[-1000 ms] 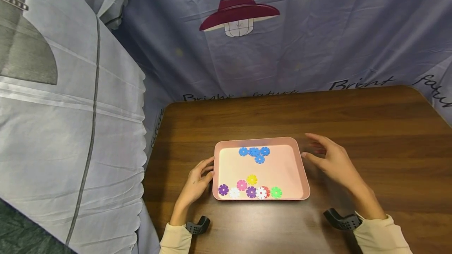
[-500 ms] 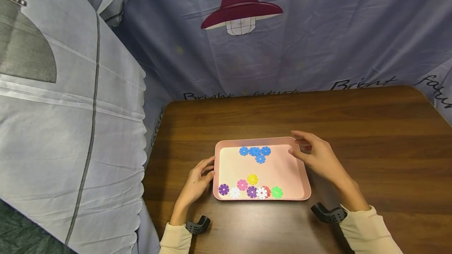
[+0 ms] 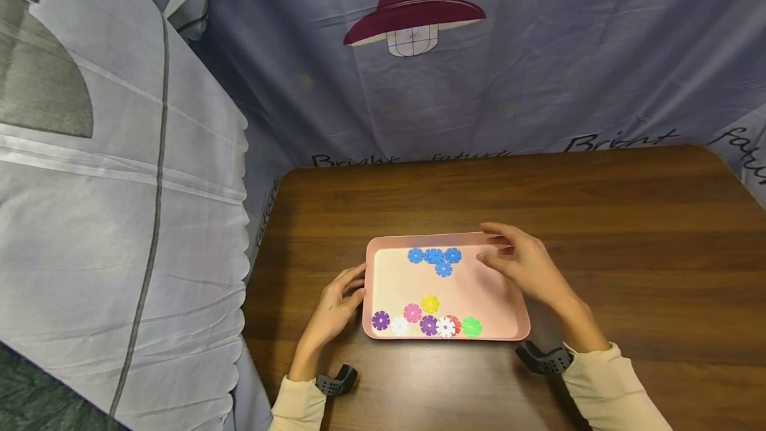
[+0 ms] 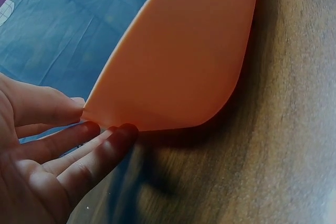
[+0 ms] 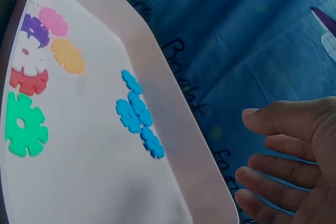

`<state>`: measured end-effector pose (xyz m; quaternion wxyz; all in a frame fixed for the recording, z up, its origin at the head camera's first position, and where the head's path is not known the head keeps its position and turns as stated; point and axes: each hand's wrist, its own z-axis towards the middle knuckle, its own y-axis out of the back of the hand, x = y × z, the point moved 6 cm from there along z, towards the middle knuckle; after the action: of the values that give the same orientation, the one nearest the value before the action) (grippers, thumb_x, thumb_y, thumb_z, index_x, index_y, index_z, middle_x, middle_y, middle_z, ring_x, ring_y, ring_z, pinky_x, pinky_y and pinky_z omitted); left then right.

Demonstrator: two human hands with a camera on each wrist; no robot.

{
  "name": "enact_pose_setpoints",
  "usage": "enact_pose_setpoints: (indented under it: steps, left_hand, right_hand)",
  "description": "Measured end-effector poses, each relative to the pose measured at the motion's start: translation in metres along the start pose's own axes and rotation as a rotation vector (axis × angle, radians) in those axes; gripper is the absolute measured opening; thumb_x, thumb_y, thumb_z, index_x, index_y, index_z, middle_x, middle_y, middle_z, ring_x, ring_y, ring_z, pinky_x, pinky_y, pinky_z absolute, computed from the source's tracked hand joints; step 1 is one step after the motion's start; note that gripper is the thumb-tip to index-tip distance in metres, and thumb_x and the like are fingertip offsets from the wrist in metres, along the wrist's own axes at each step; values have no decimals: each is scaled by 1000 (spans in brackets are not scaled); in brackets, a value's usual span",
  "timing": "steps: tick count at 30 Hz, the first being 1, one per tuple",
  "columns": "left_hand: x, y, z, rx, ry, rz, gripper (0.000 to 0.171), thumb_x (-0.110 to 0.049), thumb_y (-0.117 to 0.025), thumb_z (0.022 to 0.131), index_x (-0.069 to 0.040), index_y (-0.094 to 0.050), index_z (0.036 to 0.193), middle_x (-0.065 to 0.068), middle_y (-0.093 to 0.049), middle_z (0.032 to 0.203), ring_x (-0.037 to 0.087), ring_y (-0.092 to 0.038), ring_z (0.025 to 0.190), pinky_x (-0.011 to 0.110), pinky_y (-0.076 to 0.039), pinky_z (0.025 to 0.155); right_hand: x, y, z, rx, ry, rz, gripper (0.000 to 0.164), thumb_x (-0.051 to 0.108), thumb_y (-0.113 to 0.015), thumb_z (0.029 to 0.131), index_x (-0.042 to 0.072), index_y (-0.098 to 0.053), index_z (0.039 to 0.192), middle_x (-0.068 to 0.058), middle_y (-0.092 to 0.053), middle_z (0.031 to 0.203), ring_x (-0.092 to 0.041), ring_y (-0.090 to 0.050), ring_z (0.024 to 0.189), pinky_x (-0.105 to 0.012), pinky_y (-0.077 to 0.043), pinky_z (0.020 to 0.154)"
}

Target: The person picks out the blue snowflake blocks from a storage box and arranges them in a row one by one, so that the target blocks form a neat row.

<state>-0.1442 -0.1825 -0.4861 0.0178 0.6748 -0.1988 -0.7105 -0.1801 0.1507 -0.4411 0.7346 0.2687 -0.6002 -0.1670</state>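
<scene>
Head view: left hand point(image 3: 331, 306) touches tray point(image 3: 397, 278), right hand point(image 3: 528, 267) hovers, fingers parted

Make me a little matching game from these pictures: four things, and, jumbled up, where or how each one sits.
1. Blue flowers
2. Red flower
3. Green flower
4. Tray

A. Partly covered by a white flower
B. Holding all the flowers
C. Grouped near the far side
D. At the right end of the near row, in the head view

Pairs: 1-C, 2-A, 3-D, 4-B
</scene>
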Motion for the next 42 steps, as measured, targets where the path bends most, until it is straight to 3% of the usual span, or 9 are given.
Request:
enact_pose_setpoints:
  steps: [5,11,19,29,39,42]
  left_hand:
    - [1,0,0,5,-22,-4,47,7,-56,94,6,-48,141,23,-51,136,40,-56,119,37,-52,93]
    - [1,0,2,8,-11,3,47,7,-55,95,5,-47,141,22,-51,136,37,-56,120,30,-51,92]
    - [3,1,2,2,-18,1,48,8,-55,94,5,-48,141,23,-50,137,37,-57,119,27,-51,91]
    - [3,0,3,4,-15,-13,48,8,-55,94,6,-48,141,23,-51,136,38,-56,119,32,-52,91]
    - [2,1,5,13,-27,-16,47,8,-56,94,7,-47,141,23,-52,133,39,-57,118,31,-53,91]
    - [2,1,5,13,-20,-18,47,7,-56,94,6,-48,141,22,-52,134,38,-57,119,31,-53,90]
  right_hand:
    - [2,-5,2,10,6,11,55,16,-75,88,1,-54,136,-19,-60,129,-37,-61,110,-54,-50,90]
    - [4,-11,4,35,-1,25,53,17,-75,88,0,-55,134,-20,-61,128,-38,-62,110,-54,-51,90]
    - [-1,-23,9,82,-87,33,51,18,-75,87,-2,-58,131,-22,-63,125,-38,-64,107,-50,-54,85]
    - [-4,-34,12,59,-141,-12,50,14,-77,84,-2,-62,128,-23,-60,124,-38,-65,105,-50,-55,84]
    - [-3,-45,20,37,-95,33,47,1,-77,79,-13,-62,122,-28,-65,117,-40,-66,98,-48,-55,83]
    - [-5,-49,20,47,-119,28,48,1,-77,79,-14,-61,121,-28,-67,112,-39,-66,97,-47,-55,84]
